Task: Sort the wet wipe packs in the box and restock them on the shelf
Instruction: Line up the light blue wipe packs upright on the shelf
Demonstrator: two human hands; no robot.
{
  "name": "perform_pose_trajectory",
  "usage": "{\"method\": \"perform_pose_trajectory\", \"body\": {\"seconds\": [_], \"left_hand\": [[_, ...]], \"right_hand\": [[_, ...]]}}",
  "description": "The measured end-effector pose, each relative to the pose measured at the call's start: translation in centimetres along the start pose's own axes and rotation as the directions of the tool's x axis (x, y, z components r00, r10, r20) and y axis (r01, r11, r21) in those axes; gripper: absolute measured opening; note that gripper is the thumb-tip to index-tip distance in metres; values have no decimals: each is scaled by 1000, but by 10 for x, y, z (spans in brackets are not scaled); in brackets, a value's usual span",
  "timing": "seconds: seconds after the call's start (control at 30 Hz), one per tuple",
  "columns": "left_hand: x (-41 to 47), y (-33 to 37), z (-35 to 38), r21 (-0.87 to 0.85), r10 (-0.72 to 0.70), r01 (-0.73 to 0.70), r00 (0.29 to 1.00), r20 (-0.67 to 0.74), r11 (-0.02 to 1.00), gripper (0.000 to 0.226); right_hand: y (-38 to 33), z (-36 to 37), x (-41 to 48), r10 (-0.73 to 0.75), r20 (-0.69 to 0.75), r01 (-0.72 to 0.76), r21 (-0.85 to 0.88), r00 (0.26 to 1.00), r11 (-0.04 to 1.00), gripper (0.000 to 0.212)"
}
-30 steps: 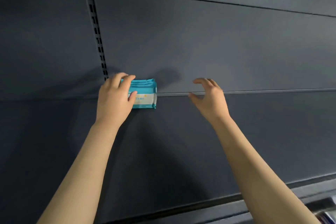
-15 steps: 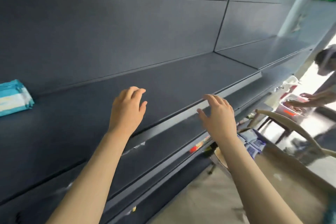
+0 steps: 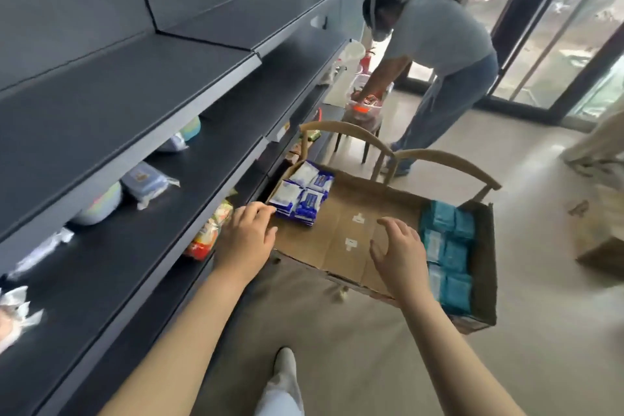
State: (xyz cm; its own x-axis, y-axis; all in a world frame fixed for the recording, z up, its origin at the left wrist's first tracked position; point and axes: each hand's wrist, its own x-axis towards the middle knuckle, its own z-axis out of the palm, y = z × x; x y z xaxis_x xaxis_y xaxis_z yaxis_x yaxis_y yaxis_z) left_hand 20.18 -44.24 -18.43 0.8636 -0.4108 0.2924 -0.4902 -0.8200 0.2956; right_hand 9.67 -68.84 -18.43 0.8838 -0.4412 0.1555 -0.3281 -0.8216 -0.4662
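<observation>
Shallow cardboard box (image 3: 351, 233) with flattened brown floor, taped seams and low walls, resting on a pale wooden chair (image 3: 449, 159) with curved backrest. Soft plastic wet wipe packs at opposite ends of the box: blue-and-white packs (image 3: 304, 196) stacked in the far left corner, teal packs (image 3: 449, 246) ranked in rows along the right wall. Bare cardboard between the two groups.

Left hand (image 3: 248, 236) extended palm down over the near left corner of the box, fingers loosely curled, fingertips just beside the blue-and-white packs, gripping nothing. Right hand (image 3: 400, 255) palm down over the middle of the box, fingers spread and open, empty, just left of the teal packs. Both forearms bare and outstretched.

Dark matte metal shelf (image 3: 135, 105) in several tiers along the left; upper tier bare, lower tiers bearing lidded plastic containers (image 3: 145, 181) and crinkled food packets (image 3: 209, 233). Smooth beige floor (image 3: 540, 331). Second person (image 3: 439, 54) in grey top and jeans bent over a stool in the background, before tall glazed doors (image 3: 557, 10).
</observation>
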Motion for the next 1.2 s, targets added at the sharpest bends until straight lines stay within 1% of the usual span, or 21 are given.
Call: {"method": "perform_pose_trajectory", "body": {"seconds": [0.13, 0.27, 0.37, 0.47, 0.53, 0.6, 0.67, 0.77, 0.87, 0.93, 1.07, 1.13, 1.2], "left_hand": [[51, 33, 72, -39, 72, -67, 987, 144, 997, 37], [107, 70, 138, -87, 133, -113, 953, 272, 990, 36], [143, 100, 185, -125, 204, -170, 912, 356, 977, 37], [170, 131, 233, -168, 263, -209, 856, 445, 963, 38], [182, 151, 268, -198, 271, -196, 822, 501, 960, 38], [191, 172, 305, -219, 260, -163, 792, 552, 962, 37], [197, 192, 346, -232, 239, -120, 764, 599, 965, 36], [201, 223, 404, -262, 175, 10, 720, 672, 965, 35], [200, 254, 460, -252, 71, 183, 660, 748, 950, 37], [200, 270, 494, -233, 5, 299, 606, 796, 926, 40], [200, 289, 551, -187, -94, 492, 491, 866, 850, 53], [200, 295, 571, -158, -154, 593, 441, 884, 790, 60], [198, 299, 584, -135, -194, 662, 399, 896, 738, 64]], "right_hand": [[81, 8, 20, 222, 20, -222, 6, 975, 975, 45], [150, 11, 46, 394, 23, -394, 18, 919, 919, 43], [201, 11, 68, 499, 5, -499, 39, 866, 866, 45], [254, 18, 91, 583, 5, -582, 68, 813, 810, 45], [293, 29, 106, 624, 24, -624, 78, 781, 777, 45], [328, 46, 121, 654, 79, -658, 84, 753, 748, 48], [364, 66, 137, 678, 138, -691, 92, 722, 717, 51], [413, 98, 161, 700, 221, -731, 114, 679, 673, 54], [455, 131, 181, 717, 286, -766, 114, 635, 633, 58], [476, 151, 191, 731, 316, -791, 127, 605, 599, 61], [501, 184, 201, 759, 336, -826, 140, 558, 546, 61], [507, 196, 203, 788, 313, -846, 132, 530, 517, 65], [510, 205, 205, 814, 266, -856, 117, 516, 504, 70]]}}
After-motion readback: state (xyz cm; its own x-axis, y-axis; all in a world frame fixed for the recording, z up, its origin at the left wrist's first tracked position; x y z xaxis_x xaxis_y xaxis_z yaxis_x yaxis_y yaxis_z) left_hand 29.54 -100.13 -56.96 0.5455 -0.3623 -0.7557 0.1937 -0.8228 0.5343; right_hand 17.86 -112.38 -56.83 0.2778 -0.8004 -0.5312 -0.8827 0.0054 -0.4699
